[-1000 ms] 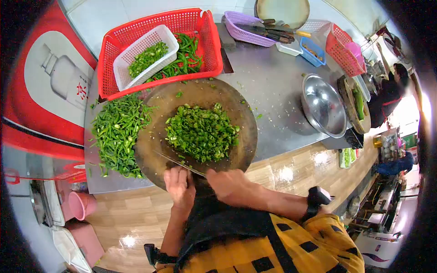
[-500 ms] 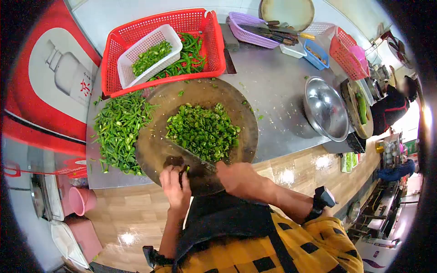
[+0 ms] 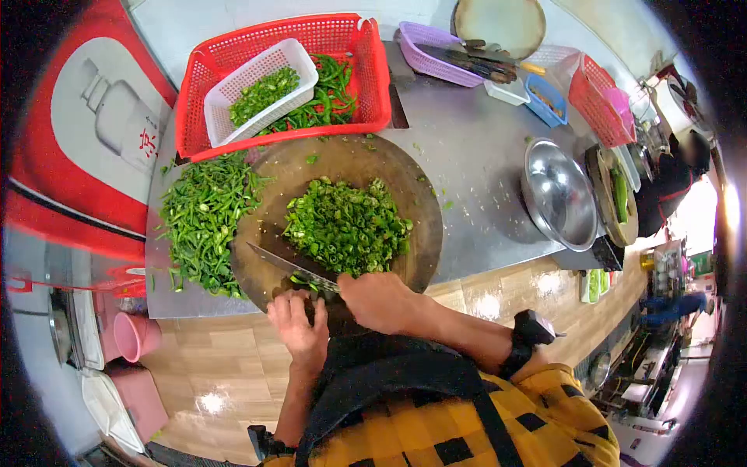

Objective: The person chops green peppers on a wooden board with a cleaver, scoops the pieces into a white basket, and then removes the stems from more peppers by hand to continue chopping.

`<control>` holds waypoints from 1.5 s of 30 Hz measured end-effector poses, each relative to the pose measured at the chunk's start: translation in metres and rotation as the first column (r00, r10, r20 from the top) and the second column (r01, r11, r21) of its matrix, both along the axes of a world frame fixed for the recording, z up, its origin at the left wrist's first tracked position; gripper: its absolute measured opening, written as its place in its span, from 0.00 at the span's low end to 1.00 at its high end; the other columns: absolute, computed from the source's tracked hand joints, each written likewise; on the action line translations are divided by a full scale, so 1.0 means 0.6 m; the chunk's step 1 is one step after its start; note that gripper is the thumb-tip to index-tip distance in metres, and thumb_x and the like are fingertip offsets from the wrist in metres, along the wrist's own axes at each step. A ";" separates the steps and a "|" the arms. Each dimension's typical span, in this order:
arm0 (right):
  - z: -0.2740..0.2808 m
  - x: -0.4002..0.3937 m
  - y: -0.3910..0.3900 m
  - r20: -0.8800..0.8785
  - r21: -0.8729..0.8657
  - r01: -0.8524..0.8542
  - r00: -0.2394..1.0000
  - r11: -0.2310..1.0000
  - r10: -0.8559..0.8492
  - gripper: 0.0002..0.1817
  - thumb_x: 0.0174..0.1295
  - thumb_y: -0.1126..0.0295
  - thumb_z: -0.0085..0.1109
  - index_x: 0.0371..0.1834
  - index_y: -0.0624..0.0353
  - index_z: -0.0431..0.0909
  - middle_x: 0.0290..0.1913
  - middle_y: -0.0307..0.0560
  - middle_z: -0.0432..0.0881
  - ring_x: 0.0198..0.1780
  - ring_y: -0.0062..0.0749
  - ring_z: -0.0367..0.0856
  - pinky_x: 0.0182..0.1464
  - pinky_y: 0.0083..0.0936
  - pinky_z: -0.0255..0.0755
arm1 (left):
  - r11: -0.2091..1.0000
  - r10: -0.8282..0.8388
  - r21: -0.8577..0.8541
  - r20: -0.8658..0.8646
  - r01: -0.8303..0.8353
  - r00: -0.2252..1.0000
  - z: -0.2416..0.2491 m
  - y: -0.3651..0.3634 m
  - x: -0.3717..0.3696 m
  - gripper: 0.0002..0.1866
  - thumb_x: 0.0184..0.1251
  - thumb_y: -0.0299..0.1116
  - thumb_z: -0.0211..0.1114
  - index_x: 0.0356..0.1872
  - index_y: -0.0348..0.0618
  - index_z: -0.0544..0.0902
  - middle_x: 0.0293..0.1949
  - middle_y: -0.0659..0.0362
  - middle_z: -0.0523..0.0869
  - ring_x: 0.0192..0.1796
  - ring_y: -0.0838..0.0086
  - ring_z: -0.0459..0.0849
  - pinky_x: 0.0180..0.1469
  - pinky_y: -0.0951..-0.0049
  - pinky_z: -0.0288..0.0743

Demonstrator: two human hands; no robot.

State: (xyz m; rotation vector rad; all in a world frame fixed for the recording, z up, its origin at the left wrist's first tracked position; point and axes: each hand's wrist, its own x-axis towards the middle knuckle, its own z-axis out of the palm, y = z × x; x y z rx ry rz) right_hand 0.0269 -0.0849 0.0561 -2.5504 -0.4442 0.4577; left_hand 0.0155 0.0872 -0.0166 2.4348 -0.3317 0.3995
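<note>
The right hand (image 3: 377,300) had its grip closed round the knife (image 3: 292,267); the left hand (image 3: 299,323), fingers curled, pinned peppers (image 3: 311,285) just beside the blade on the board (image 3: 268,257).

Cleaver (image 3: 289,265) blade angled over round wooden board (image 3: 420,226), beside heaped chopped green peppers (image 3: 346,226)

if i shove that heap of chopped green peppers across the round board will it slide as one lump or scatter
The chopped pepper heap is loose small pieces, so it would likely spread, not slide whole. Stray bits already dot the round board, so some would probably spill. Pushing with the broad knife should help.
</note>
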 end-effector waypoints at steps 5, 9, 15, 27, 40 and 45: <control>0.000 -0.013 -0.036 -0.151 -0.011 0.085 0.985 0.996 -0.086 0.12 0.61 0.66 0.48 0.38 0.66 0.69 0.25 0.65 0.79 0.32 0.64 0.79 0.35 0.55 0.72 | 0.993 0.107 0.050 0.015 -0.107 0.994 0.010 -0.011 0.024 0.14 0.56 0.32 0.65 0.41 0.38 0.76 0.40 0.47 0.76 0.45 0.50 0.72 0.48 0.54 0.66; -0.008 -0.011 -0.051 -0.179 0.033 0.148 0.974 0.988 -0.140 0.15 0.64 0.61 0.47 0.39 0.64 0.70 0.28 0.66 0.78 0.34 0.67 0.76 0.38 0.56 0.69 | 0.976 0.188 0.108 0.024 -0.190 0.982 0.005 -0.007 0.047 0.14 0.53 0.28 0.66 0.42 0.40 0.77 0.39 0.51 0.76 0.43 0.53 0.72 0.46 0.56 0.64; -0.022 -0.025 -0.067 -0.077 0.006 0.265 0.961 0.964 -0.264 0.13 0.64 0.61 0.49 0.37 0.63 0.70 0.26 0.66 0.78 0.32 0.67 0.76 0.35 0.57 0.68 | 0.987 -0.145 0.066 -0.045 0.148 0.988 0.003 -0.009 0.073 0.13 0.48 0.19 0.63 0.38 0.41 0.79 0.36 0.52 0.77 0.42 0.56 0.73 0.45 0.60 0.66; 0.023 -0.041 -0.028 -0.142 -0.087 0.117 0.981 0.989 -0.129 0.11 0.57 0.70 0.50 0.38 0.66 0.66 0.24 0.64 0.79 0.30 0.63 0.80 0.32 0.53 0.72 | 0.988 -0.034 -0.148 0.027 0.037 0.999 0.003 -0.018 0.046 0.09 0.51 0.17 0.60 0.34 0.38 0.77 0.34 0.51 0.77 0.41 0.54 0.73 0.45 0.60 0.66; 0.020 -0.026 -0.026 -0.051 -0.081 0.154 0.986 0.985 -0.158 0.09 0.56 0.72 0.49 0.36 0.67 0.67 0.24 0.64 0.79 0.29 0.63 0.80 0.32 0.52 0.72 | 0.991 0.032 -0.128 -0.048 -0.038 0.998 0.009 -0.002 0.039 0.08 0.53 0.19 0.60 0.36 0.38 0.76 0.36 0.50 0.76 0.42 0.52 0.72 0.45 0.58 0.65; 0.022 -0.034 -0.008 0.002 -0.074 0.032 0.999 0.997 -0.032 0.10 0.54 0.73 0.48 0.37 0.68 0.69 0.23 0.62 0.81 0.27 0.56 0.83 0.29 0.49 0.77 | 0.999 0.009 -0.052 -0.011 -0.010 1.000 0.012 -0.008 0.040 0.06 0.54 0.20 0.60 0.34 0.37 0.76 0.34 0.50 0.75 0.41 0.52 0.72 0.45 0.57 0.65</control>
